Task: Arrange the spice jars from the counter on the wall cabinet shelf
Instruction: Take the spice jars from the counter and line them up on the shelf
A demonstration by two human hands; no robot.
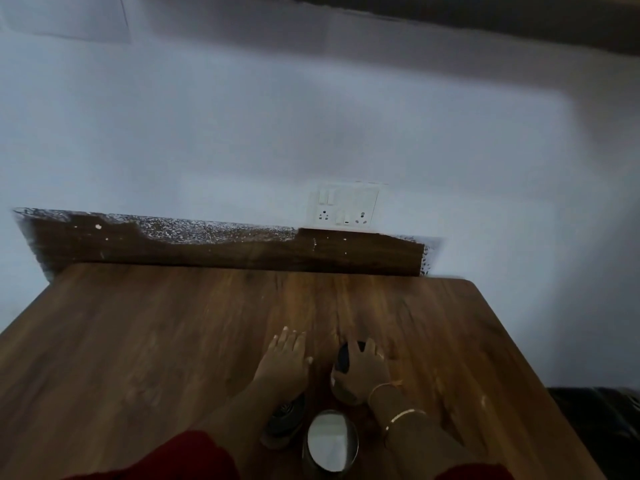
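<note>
A dark-lidded round spice jar [343, 358] is held on the brown wood-grain counter [138, 341] by the right hand [363, 372]. Its dark top is turned up towards the camera, so its long axis appears to run roughly upright. The body is covered by the hand and blurred, so any tilt cannot be told. The fingers are curled over the far rim of the lid and the thumb is set against the near left side; the grip is closed round the jar. Thin gold bangles [401, 415] are worn on the wrist behind the grip.

Just left of the grip, the left hand [284, 362] is laid flat on the counter with fingers straight and together; nothing is held by it, and it is kept apart from the jar by a narrow strip of wood.

Nearer than the grip, a steel-lidded round jar [329, 439] is stood between the two forearms. A dark ribbed-top jar [285, 419] is partly hidden under the left wrist beside it.

Beyond the grip, bare counter runs to a dark wooden backsplash strip [225, 252], with a white switch-and-socket plate [343, 206] on the pale wall above it. Wide bare counter lies left of the grip; to the right, the counter's edge is nearer.
</note>
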